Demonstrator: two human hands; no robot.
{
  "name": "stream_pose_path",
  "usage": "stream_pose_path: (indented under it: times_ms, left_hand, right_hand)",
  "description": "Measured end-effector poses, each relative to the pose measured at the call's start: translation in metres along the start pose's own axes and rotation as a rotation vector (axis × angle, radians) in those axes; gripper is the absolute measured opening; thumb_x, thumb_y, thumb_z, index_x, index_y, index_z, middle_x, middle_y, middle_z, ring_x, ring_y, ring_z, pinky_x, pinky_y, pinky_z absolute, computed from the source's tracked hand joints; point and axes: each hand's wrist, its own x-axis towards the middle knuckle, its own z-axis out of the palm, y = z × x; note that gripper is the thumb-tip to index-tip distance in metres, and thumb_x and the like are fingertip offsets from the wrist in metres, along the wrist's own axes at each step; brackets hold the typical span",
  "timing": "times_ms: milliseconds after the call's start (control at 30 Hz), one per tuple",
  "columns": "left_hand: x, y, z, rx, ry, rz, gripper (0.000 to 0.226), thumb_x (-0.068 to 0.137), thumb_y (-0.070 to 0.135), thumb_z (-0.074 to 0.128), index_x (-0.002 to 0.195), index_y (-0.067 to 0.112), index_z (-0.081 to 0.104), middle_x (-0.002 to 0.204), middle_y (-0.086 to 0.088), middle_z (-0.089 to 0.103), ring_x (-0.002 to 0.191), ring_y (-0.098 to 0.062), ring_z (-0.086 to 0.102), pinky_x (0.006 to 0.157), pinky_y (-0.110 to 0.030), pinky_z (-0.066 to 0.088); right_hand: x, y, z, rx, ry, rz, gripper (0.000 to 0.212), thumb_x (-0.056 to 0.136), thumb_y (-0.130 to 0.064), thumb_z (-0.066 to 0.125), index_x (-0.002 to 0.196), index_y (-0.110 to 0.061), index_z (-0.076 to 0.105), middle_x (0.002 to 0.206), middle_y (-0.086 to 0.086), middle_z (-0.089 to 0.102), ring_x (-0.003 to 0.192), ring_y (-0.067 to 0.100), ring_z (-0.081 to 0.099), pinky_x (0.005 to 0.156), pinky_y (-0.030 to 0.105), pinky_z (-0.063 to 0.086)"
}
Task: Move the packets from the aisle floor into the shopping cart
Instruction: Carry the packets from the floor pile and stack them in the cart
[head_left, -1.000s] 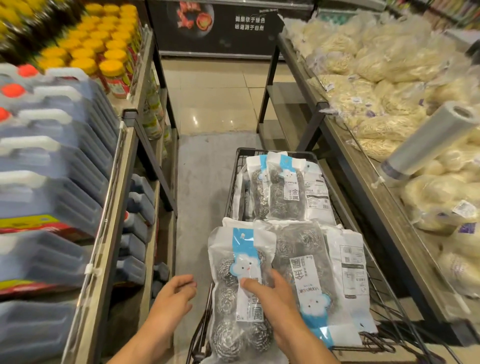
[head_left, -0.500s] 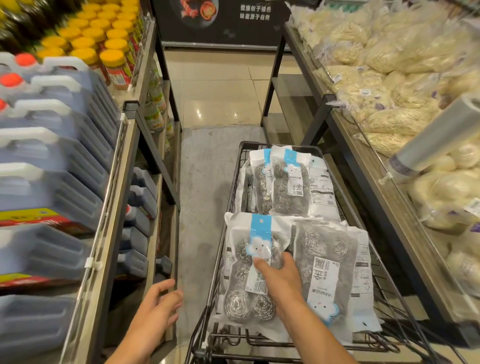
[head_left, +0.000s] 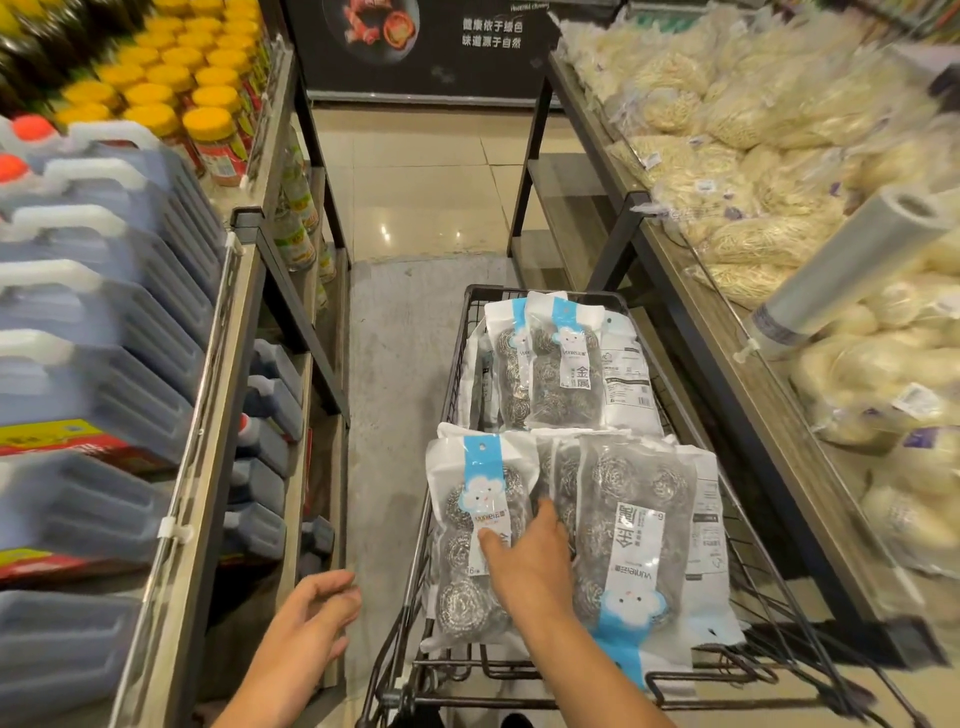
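Note:
The black wire shopping cart (head_left: 459, 358) stands in the aisle just in front of me. Several clear packets of steel scourers with blue-and-white labels lie in it. A pile of packets (head_left: 563, 364) fills the far end. At the near end, one packet (head_left: 639, 519) lies on the right and another packet (head_left: 467, 514) on the left. My right hand (head_left: 530, 564) grips the near-left packet, thumb on its label and fingers curled over its right edge. My left hand (head_left: 311, 618) hovers left of the cart, fingers apart and holding nothing. No packet shows on the visible floor.
Shelves of dark liquid jugs (head_left: 104, 312) and yellow-lidded jars (head_left: 171, 88) line the left side. A counter on the right holds bagged noodles (head_left: 753, 156) and a roll of plastic bags (head_left: 841, 270). A strip of grey floor (head_left: 395, 364) runs between the left shelf and the cart.
My right hand has carried the packet forward and down, and it now lies in the cart's near-left corner. The left hand stayed open beside the cart.

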Motion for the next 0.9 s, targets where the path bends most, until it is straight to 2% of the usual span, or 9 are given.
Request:
stream_pose_path:
  times_ms: [100, 267, 367, 433, 467, 567, 700, 800, 900]
  left_hand:
    - [-0.003, 0.003, 0.005, 0.025, -0.009, 0.014, 0.014, 0.102, 0.011, 0.062, 0.112, 0.020, 0.064, 0.119, -0.008, 0.068, 0.116, -0.026, 0.060, 0.109, -0.047, 0.043]
    - [-0.012, 0.005, 0.003, 0.144, -0.004, 0.093, 0.012, 0.101, 0.011, 0.062, 0.108, 0.019, 0.069, 0.111, -0.007, 0.071, 0.106, -0.022, 0.065, 0.101, -0.042, 0.048]
    - [-0.021, 0.000, -0.004, 0.211, 0.053, 0.127, 0.012, 0.100, 0.016, 0.065, 0.103, 0.026, 0.071, 0.110, -0.004, 0.074, 0.104, -0.021, 0.068, 0.101, -0.045, 0.051]
    - [-0.035, -0.002, -0.005, 0.224, 0.075, 0.151, 0.012, 0.100, 0.015, 0.065, 0.103, 0.025, 0.071, 0.108, -0.004, 0.074, 0.102, -0.021, 0.069, 0.100, -0.046, 0.052]
    - [-0.044, -0.003, -0.004, 0.230, 0.089, 0.173, 0.013, 0.100, 0.015, 0.064, 0.103, 0.025, 0.072, 0.106, -0.004, 0.075, 0.102, -0.021, 0.070, 0.100, -0.047, 0.052]
    - [-0.075, -0.014, -0.002, 0.197, 0.172, 0.248, 0.014, 0.100, 0.017, 0.064, 0.106, 0.028, 0.071, 0.104, 0.000, 0.074, 0.102, -0.019, 0.070, 0.102, -0.050, 0.053]
    - [-0.126, -0.037, 0.010, 0.081, 0.319, 0.304, 0.015, 0.101, 0.017, 0.061, 0.112, 0.024, 0.069, 0.106, -0.002, 0.072, 0.100, -0.019, 0.070, 0.095, -0.043, 0.055]
    - [-0.163, -0.054, 0.016, -0.062, 0.411, 0.296, 0.013, 0.102, 0.016, 0.061, 0.110, 0.021, 0.071, 0.106, -0.005, 0.074, 0.101, -0.023, 0.071, 0.091, -0.041, 0.058]
    - [-0.200, -0.081, 0.018, -0.234, 0.534, 0.247, 0.013, 0.102, 0.017, 0.061, 0.106, 0.019, 0.073, 0.105, -0.008, 0.075, 0.101, -0.027, 0.071, 0.096, -0.049, 0.057]
  right_hand:
    - [-0.018, 0.000, -0.005, -0.032, -0.052, -0.013, 0.090, 0.089, -0.043, 0.075, 0.161, -0.024, 0.024, 0.159, 0.004, 0.036, 0.147, 0.027, 0.040, 0.120, 0.052, 0.039]
    - [-0.058, 0.011, -0.051, -0.089, -0.073, -0.115, 0.065, 0.094, -0.041, 0.066, 0.152, -0.026, 0.041, 0.143, -0.004, 0.044, 0.141, 0.019, 0.043, 0.117, 0.036, 0.037]
    - [-0.071, 0.025, -0.078, -0.026, -0.198, -0.120, 0.024, 0.095, -0.036, 0.067, 0.118, -0.032, 0.065, 0.116, -0.014, 0.064, 0.108, 0.008, 0.063, 0.096, 0.026, 0.050]
    - [-0.076, 0.030, -0.096, 0.142, -0.335, -0.055, 0.011, 0.098, -0.027, 0.066, 0.107, -0.025, 0.071, 0.106, -0.006, 0.072, 0.085, 0.010, 0.069, 0.074, 0.023, 0.053]
    - [-0.076, 0.032, -0.106, 0.212, -0.384, -0.037, 0.009, 0.099, -0.023, 0.064, 0.105, -0.023, 0.072, 0.103, -0.003, 0.074, 0.079, 0.013, 0.070, 0.068, 0.024, 0.052]
    - [-0.074, 0.038, -0.130, 0.229, -0.387, -0.129, 0.008, 0.098, -0.023, 0.066, 0.100, -0.025, 0.074, 0.098, -0.004, 0.077, 0.074, 0.011, 0.072, 0.068, 0.027, 0.051]
    - [-0.070, 0.047, -0.155, 0.256, -0.446, -0.232, 0.009, 0.098, -0.018, 0.067, 0.098, -0.022, 0.075, 0.097, 0.004, 0.078, 0.068, 0.009, 0.070, 0.066, 0.027, 0.048]
    - [-0.074, 0.048, -0.168, 0.321, -0.557, -0.267, 0.010, 0.099, -0.022, 0.067, 0.100, -0.019, 0.076, 0.096, 0.005, 0.080, 0.073, 0.013, 0.071, 0.069, 0.029, 0.053]
    - [-0.088, 0.043, -0.170, 0.331, -0.698, -0.320, 0.015, 0.099, -0.026, 0.066, 0.103, -0.015, 0.076, 0.096, 0.006, 0.079, 0.075, 0.016, 0.070, 0.069, 0.030, 0.053]
